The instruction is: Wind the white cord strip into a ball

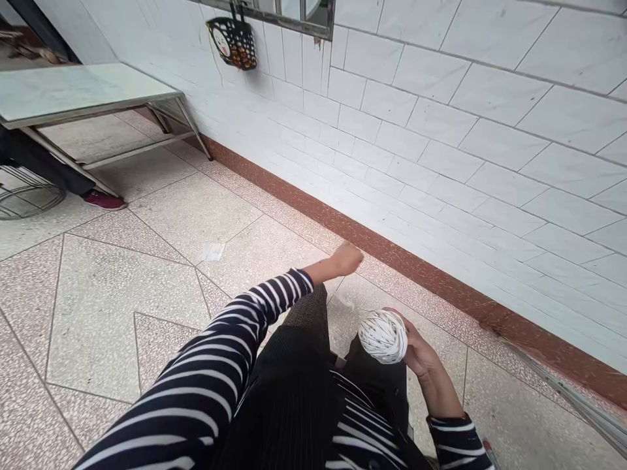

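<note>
A ball of white yarn point(383, 336) with dark flecks sits in my right hand point(422, 352), its fingers curled around the far and right sides. The ball is held above my right knee. My left hand point(347, 260) is closed in a fist, out in front of my left knee and to the upper left of the ball. What lies inside that fist, if anything, is hidden. A faint pale wisp shows between the fist and the ball, too blurred to make out.
White tiled wall point(401, 130) with a red-brown skirting runs across the front. At left stands a metal-legged table point(88, 88), with a person's leg and red shoe point(105, 199) and a wire frame point(29, 192) beneath. A black basket point(235, 44) hangs on the wall; white paper point(211, 252) lies on the floor.
</note>
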Demonstrator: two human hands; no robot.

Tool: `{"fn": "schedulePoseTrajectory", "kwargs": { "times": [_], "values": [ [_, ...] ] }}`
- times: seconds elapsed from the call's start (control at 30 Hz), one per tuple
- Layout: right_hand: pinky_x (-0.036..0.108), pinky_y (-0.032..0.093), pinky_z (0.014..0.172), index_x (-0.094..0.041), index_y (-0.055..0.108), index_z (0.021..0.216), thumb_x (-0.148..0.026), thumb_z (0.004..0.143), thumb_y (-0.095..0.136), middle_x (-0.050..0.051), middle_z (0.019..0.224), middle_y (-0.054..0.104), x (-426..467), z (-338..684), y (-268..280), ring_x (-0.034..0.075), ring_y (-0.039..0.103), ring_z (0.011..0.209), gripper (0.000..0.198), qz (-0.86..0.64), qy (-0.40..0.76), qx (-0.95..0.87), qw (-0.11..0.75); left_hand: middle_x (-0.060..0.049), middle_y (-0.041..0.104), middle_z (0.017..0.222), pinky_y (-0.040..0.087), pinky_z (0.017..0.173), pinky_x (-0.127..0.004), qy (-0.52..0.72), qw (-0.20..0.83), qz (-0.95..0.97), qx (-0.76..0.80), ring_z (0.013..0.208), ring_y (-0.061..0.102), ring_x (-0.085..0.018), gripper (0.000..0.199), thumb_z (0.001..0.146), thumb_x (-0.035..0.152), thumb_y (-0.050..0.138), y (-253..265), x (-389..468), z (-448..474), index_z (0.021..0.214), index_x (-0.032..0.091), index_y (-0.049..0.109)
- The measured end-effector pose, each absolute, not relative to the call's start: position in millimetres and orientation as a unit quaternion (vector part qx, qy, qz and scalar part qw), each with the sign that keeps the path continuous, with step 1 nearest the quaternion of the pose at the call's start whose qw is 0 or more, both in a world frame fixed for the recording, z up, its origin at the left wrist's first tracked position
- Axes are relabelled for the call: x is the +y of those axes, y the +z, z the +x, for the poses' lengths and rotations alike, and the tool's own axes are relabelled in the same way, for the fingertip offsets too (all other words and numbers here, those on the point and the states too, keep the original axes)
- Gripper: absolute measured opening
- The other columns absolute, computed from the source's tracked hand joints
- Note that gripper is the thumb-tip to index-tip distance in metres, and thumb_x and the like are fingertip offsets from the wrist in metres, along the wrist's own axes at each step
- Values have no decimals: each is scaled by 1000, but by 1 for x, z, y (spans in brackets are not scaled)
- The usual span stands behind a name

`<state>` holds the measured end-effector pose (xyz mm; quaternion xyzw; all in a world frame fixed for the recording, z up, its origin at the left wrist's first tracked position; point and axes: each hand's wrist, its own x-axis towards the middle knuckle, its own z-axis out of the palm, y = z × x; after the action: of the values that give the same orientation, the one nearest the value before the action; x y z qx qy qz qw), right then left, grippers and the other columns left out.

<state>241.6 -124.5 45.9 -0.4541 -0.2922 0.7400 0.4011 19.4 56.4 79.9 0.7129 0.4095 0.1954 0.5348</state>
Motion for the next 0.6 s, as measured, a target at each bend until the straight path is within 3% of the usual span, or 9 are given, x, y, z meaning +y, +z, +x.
{"fn": "schedulePoseTrajectory", "kwargs": {
  "times": [0.07, 0.13, 0.33, 0.43, 0.53, 0.6],
  "values": [
    [46, 49, 93, -27, 74, 105, -27, 60, 77, 5, 109, 76, -126, 239, 43, 33, 65, 109, 45, -473, 734, -248, 419, -10, 72, 112, 44, 97, -31, 203, 535, 730, 374, 111, 60, -24, 22, 84, 9, 57, 75, 35, 24, 96, 12, 75],
    [47, 51, 91, -28, 73, 102, -30, 65, 75, 4, 106, 77, -126, 235, 44, 33, 66, 108, 38, -485, 735, -225, 417, -7, 69, 121, 45, 96, -30, 183, 576, 734, 310, 110, 62, -22, 33, 87, 10, 56, 66, 10, 27, 115, 17, 71],
    [47, 53, 89, -29, 73, 103, -30, 68, 75, 3, 105, 77, -129, 229, 55, 33, 66, 109, 35, -490, 744, -212, 401, -7, 65, 129, 43, 106, -33, 180, 716, 638, 220, 120, 60, -20, 44, 84, 16, 66, 31, -35, 22, 128, 20, 63],
    [48, 53, 90, -30, 73, 103, -26, 67, 73, 3, 109, 76, -131, 224, 61, 33, 65, 112, 37, -479, 745, -232, 402, -7, 70, 121, 46, 102, -33, 188, 723, 620, 241, 114, 63, -21, 37, 81, 15, 68, 22, -42, 22, 119, 17, 68],
    [49, 52, 90, -31, 72, 106, -22, 61, 73, 3, 114, 74, -131, 221, 69, 34, 64, 113, 46, -471, 731, -245, 428, -5, 75, 96, 51, 91, -30, 196, 698, 628, 283, 96, 67, -20, 14, 82, 17, 66, 13, -45, 26, 93, 13, 73],
    [49, 53, 89, -32, 71, 109, -21, 59, 75, 3, 117, 73, -129, 221, 76, 34, 64, 112, 52, -477, 715, -241, 452, -3, 74, 80, 52, 80, -27, 188, 671, 638, 328, 81, 67, -17, 9, 82, 16, 64, 4, -48, 28, 80, 12, 71]
  ]
}}
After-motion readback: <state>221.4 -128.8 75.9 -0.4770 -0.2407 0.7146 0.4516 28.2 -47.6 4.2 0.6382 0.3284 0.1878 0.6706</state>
